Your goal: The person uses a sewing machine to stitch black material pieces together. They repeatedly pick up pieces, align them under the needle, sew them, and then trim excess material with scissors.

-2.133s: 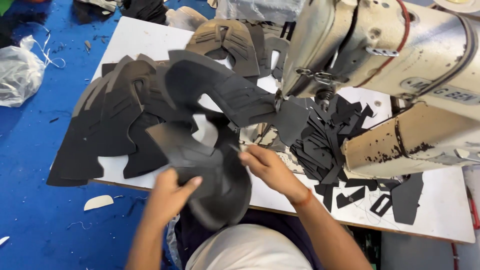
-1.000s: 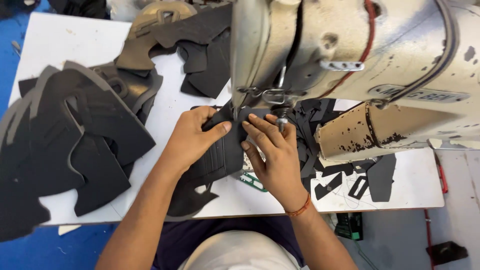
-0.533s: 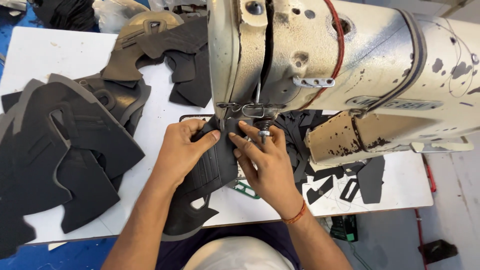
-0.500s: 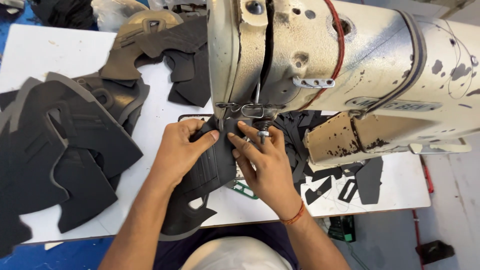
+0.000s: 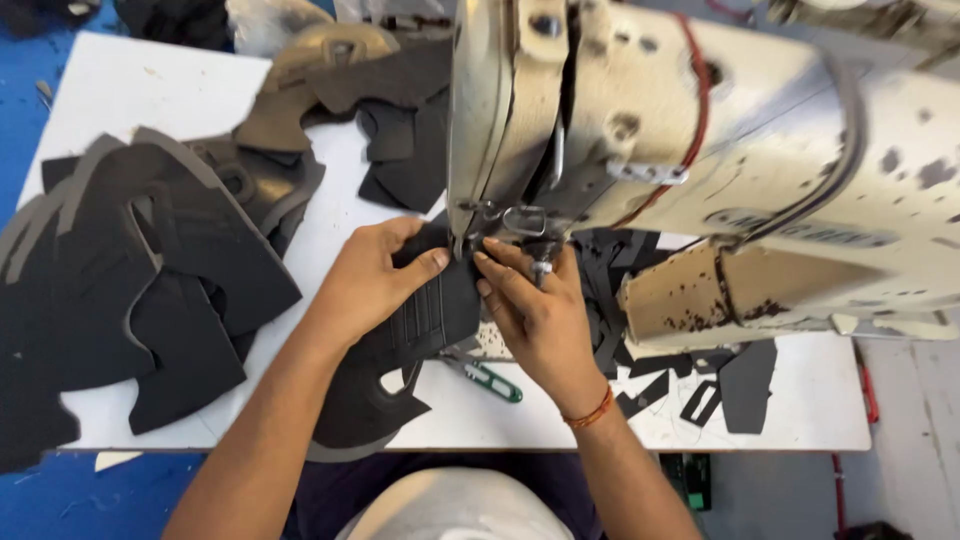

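L hand (image 5: 375,275) & R hand (image 5: 530,305), both pressing 1 black piece (image 5: 425,325) flat under sewing machine (image 5: 680,150) foot, fingers gripping its top edge. 1 green snips (image 5: 487,377) on table (image 5: 180,75). 1 big pile of black cutouts (image 5: 140,290) at left.

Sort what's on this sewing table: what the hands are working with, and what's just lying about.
In use: left hand, right hand, black cut piece, sewing machine.

Lying about: stack of black pieces, green-handled snips, small black offcuts.
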